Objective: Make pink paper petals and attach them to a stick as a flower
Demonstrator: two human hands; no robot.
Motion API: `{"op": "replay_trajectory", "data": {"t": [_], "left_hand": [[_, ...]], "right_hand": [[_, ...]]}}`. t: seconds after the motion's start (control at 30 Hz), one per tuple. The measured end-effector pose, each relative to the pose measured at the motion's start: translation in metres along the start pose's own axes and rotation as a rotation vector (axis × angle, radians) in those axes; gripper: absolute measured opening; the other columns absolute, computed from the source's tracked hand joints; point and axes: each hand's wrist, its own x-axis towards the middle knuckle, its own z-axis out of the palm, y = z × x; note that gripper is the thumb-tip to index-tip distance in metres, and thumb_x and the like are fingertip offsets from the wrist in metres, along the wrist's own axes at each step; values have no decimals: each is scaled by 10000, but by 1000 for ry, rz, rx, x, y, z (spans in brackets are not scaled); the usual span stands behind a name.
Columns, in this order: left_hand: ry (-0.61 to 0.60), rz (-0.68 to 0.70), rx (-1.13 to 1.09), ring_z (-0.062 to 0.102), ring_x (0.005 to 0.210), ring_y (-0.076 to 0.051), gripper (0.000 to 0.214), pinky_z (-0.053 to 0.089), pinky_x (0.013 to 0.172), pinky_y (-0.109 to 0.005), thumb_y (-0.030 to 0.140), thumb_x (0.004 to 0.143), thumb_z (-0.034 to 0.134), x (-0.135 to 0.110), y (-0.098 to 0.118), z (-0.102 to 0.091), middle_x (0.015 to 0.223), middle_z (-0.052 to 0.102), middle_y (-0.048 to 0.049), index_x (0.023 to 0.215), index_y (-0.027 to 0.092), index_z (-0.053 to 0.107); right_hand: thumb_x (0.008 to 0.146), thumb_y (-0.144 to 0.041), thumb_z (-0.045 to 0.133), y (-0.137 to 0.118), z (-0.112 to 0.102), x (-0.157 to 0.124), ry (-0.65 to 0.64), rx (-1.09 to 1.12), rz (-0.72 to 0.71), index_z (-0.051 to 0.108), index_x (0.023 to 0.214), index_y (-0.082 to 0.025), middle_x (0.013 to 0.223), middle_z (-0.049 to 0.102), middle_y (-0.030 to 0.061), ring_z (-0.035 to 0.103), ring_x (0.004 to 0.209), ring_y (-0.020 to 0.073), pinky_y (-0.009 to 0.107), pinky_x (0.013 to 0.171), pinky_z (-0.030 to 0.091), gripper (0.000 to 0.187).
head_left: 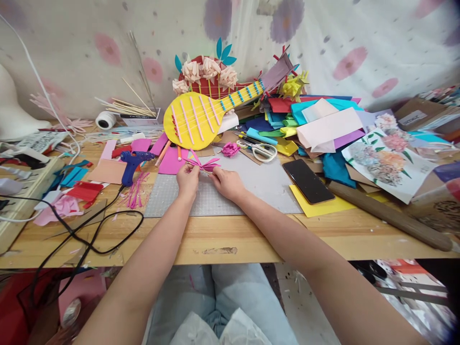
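Note:
Over the grey cutting mat (266,187) my two hands meet at a magenta paper flower (208,164) with long, narrow, spread petals. My left hand (188,178) pinches it from the left side. My right hand (227,183) has its fingers closed at the flower's lower right, near its base; the exact grip is partly hidden. Just beyond lies a finished-looking curled magenta flower (230,149). A flat magenta sheet (172,163) lies behind my left hand. White-handled scissors (265,152) rest at the mat's far edge.
A yellow paper lute (194,120) leans at the back. To the left are a blue glue gun (132,165) with a looping black cord, and a power strip (28,196). On the right lie a phone (308,181), a brown rod (388,215) and piled coloured paper (327,124).

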Motion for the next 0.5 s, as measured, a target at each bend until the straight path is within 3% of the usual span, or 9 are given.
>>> {"op": "replay_trajectory", "data": {"t": [0.13, 0.33, 0.5], "left_hand": [[0, 47, 39, 546, 665, -117, 164, 450, 668, -248, 310, 686, 563, 1, -3, 1, 618, 570, 9, 600, 171, 559], [-57, 280, 249, 563, 842, -162, 135, 429, 812, -293, 315, 677, 629, -3, 0, -2, 808, 631, -31, 710, 184, 629], [-99, 239, 333, 584, 780, -166, 135, 430, 768, -302, 305, 708, 614, -7, 6, -6, 800, 660, -36, 756, 188, 661]], "right_hand": [[934, -349, 293, 0, -2, 1, 13, 0, 32, 524, 1000, -175, 907, 675, 62, 616, 787, 173, 256, 635, 361, 297], [939, -403, 248, 6, -6, 3, -6, -47, 137, 528, 1015, -174, 903, 676, 76, 619, 776, 187, 268, 649, 373, 370], [942, -395, 218, 9, -6, 3, -30, -103, 138, 520, 1040, -162, 912, 676, 94, 627, 804, 214, 280, 646, 381, 394]]}}
